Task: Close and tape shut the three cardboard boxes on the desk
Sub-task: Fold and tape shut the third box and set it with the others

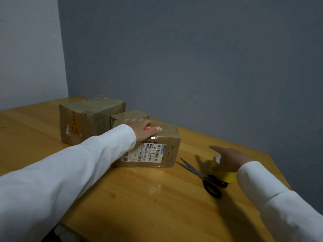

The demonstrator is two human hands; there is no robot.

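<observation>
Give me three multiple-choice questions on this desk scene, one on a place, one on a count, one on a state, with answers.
1. Where do the scissors lie?
A. on a box
B. on the desk, right of the nearest box
C. in a hand

2. How many cardboard boxes show?
A. two
B. three
C. four

3. How is the left hand?
A. flat on the nearest box
B. holding scissors
C. hanging idle

Answers: B, the scissors rest on the desk beside that box; B, three boxes stand together; A, its straight fingers press the box top.
</observation>
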